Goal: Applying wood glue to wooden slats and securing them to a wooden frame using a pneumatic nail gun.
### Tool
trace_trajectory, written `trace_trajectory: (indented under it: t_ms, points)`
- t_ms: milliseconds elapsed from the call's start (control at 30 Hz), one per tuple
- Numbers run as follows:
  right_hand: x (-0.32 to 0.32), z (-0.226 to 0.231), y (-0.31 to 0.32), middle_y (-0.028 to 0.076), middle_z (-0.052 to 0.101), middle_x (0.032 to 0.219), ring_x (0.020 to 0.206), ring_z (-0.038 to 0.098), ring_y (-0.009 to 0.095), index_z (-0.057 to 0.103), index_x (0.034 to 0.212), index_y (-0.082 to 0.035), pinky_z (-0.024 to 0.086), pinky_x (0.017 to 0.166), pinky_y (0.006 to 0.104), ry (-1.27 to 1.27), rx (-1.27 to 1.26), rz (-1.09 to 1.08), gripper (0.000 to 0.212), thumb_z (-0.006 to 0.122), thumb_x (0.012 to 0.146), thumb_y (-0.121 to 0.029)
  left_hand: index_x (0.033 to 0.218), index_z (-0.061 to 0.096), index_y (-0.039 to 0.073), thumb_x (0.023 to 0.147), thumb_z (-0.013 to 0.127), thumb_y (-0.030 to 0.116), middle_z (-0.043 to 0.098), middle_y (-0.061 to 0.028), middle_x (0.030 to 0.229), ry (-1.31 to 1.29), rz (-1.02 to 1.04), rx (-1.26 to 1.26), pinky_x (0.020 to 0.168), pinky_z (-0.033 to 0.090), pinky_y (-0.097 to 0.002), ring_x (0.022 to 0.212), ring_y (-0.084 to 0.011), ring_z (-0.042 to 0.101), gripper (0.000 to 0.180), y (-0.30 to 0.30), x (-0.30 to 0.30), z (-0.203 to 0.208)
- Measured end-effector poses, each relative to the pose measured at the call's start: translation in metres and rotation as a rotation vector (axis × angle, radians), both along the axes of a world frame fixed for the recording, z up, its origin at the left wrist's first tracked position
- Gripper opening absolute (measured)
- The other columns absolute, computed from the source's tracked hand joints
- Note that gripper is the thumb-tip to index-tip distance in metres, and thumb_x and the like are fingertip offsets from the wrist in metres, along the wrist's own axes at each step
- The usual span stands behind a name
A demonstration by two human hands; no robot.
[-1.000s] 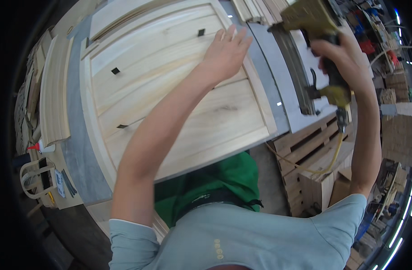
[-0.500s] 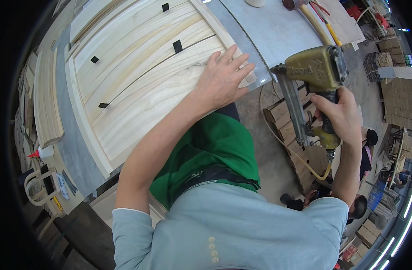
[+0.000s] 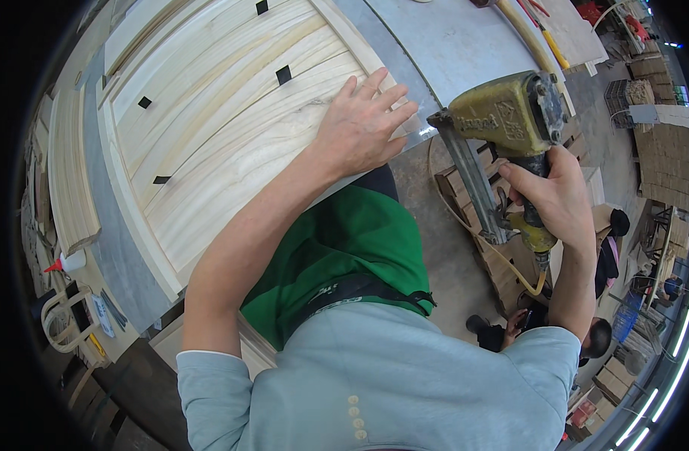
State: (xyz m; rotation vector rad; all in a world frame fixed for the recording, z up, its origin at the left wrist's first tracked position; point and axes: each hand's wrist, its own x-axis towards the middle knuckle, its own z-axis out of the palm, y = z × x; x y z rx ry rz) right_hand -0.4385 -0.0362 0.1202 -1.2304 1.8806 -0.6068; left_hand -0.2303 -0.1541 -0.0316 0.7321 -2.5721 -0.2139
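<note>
A framed panel of pale wooden boards (image 3: 231, 135) lies on the grey work table, with several small black patches on it. My left hand (image 3: 363, 124) rests on the panel's right edge, its fingers spread over the frame strip. To the right of the panel, my right hand (image 3: 555, 197) grips the black handle of a yellow-green pneumatic nail gun (image 3: 502, 113). The gun's nose points left toward the panel's edge and stays apart from it. A yellow air hose (image 3: 526, 284) hangs from the bottom of its handle.
Stacked wooden strips (image 3: 72, 173) lie at the table's left, near a white glue bottle with a red tip (image 3: 68, 261). A hammer (image 3: 521, 30) lies at the far right of the table. Behind the gun is a stack of boards (image 3: 464, 188). A co-worker (image 3: 596, 338) is low at the right.
The nail gun in my right hand has moved a little left, closer to the panel. My left hand stays on the panel's edge. The view has shifted slightly.
</note>
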Motion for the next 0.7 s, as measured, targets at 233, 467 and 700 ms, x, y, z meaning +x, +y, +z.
trace_trajectory:
  t_ms: [233, 467, 700]
  points:
    - [0.001, -0.006, -0.004, 0.001, 0.059, 0.068, 0.057, 0.054, 0.006, 0.058, 0.089, 0.004, 0.043, 0.051, 0.0233, 0.056, 0.002, 0.016, 0.023, 0.070, 0.081, -0.014, 0.113, 0.060, 0.015, 0.073, 0.073, 0.026, 0.055, -0.0067, 0.126, 0.018, -0.001, -0.020, 0.098, 0.043, -0.0539, 0.125, -0.0361, 0.046, 0.043, -0.002, 0.000, 0.001]
    - [0.000, -0.019, -0.008, 0.001, 0.057, 0.067, 0.056, 0.054, 0.006, 0.057, 0.089, 0.005, 0.043, 0.051, 0.0234, 0.104, -0.102, 0.149, 0.025, 0.070, 0.081, -0.014, 0.112, 0.060, 0.014, 0.072, 0.074, 0.025, 0.055, -0.0065, 0.124, 0.020, -0.013, 0.009, 0.098, 0.044, -0.0535, 0.124, -0.0363, 0.046, 0.044, -0.001, 0.000, 0.004]
    - [0.005, -0.022, -0.011, 0.001, 0.056, 0.066, 0.057, 0.053, 0.007, 0.056, 0.088, 0.006, 0.043, 0.051, 0.0241, 0.117, -0.115, 0.172, 0.023, 0.069, 0.082, -0.013, 0.112, 0.059, 0.012, 0.071, 0.075, 0.025, 0.055, -0.0060, 0.122, 0.019, -0.012, 0.038, 0.097, 0.044, -0.0535, 0.124, -0.0356, 0.046, 0.045, -0.002, -0.001, 0.006]
